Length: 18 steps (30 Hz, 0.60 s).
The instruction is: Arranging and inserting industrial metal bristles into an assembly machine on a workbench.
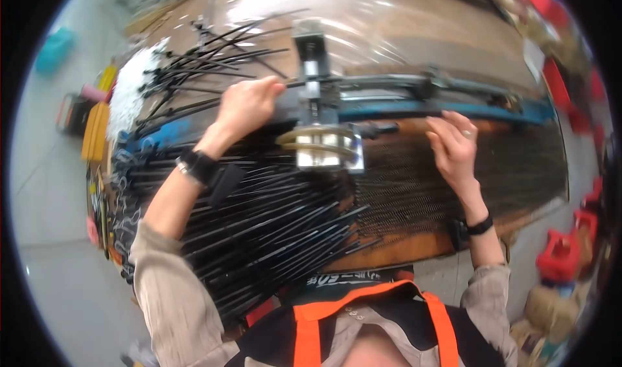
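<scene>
Holding the left hand (249, 104) just left of an upright, silver-and-dark metal fixture (312, 104), with fingers curled inward toward the thumb; impossible to tell, through the blur, whether gripping a thin rod there. Holding the right hand (455, 145) well apart from that fixture, near the front edge of a long, blue metal rail (453, 112), with fingers loosely bent, a gap before the thumb, and nothing visible in between.

At the middle of the brown worktop (402, 247), between both hands: the fixture, standing across the rail and bearing a dull, brass-coloured ring (285, 139) at its near end, with a short black handle (381, 128) pointing right. Along the rail, behind its blue face: shiny, slender metal bars (382, 80).

Below the left forearm: a dense heap of long, thin black rods (259, 237), lying mostly aslant. Beyond the left hand: a looser, crisscrossed bundle of black rods (227, 56). Under the right hand: a dark, finely ridged layer (414, 179). Off to the right, past the worktop: red plastic objects (558, 257).
</scene>
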### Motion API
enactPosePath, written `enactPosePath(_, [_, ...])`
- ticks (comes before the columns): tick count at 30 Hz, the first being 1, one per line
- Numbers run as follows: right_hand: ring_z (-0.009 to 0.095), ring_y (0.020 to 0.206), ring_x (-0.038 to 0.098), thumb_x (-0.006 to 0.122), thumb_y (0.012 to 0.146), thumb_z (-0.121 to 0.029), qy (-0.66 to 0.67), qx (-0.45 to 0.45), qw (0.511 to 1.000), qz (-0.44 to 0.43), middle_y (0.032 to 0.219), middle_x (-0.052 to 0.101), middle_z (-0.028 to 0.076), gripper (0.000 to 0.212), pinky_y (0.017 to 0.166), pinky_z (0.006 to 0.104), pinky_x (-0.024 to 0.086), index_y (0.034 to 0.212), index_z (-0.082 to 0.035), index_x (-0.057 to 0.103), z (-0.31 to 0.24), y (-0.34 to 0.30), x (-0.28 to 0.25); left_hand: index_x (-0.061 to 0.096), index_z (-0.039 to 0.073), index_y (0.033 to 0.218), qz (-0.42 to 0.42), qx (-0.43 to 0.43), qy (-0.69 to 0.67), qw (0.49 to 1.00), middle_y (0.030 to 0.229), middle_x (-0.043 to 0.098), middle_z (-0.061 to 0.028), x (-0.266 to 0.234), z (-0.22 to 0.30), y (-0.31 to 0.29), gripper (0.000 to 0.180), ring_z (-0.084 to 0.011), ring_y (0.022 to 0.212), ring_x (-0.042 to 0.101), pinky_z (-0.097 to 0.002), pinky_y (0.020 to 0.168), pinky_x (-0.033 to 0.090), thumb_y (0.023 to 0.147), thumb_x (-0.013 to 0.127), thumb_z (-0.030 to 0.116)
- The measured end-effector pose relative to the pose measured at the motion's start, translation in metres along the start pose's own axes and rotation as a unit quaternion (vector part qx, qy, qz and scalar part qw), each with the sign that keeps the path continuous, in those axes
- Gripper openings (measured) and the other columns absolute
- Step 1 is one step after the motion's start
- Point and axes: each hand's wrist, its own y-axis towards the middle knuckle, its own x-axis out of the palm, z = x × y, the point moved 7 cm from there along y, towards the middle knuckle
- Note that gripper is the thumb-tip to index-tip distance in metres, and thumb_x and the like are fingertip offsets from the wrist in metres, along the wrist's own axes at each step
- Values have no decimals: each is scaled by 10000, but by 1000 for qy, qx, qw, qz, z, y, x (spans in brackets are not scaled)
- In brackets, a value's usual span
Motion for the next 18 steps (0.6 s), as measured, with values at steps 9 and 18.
enactPosePath(9, [279,1011,617,689,873,-114,136,21,990,-10,1023,697,81,310,869,392,452,1174,-44,657,-35,8,22,628,98,951,14,26,27,999,794,663,-177,9,0,-4,237,-396,781,648,-495,663,494,988,517,303])
enactPosePath(18, [282,840,637,664,857,-6,335,46,940,-54,869,639,132,277,744,346,518,1129,-37,630,-19,25,61,590,75,916,104,95,33,989,804,645,-173,15,8,1,191,-394,769,622,-478,645,466,989,524,238])
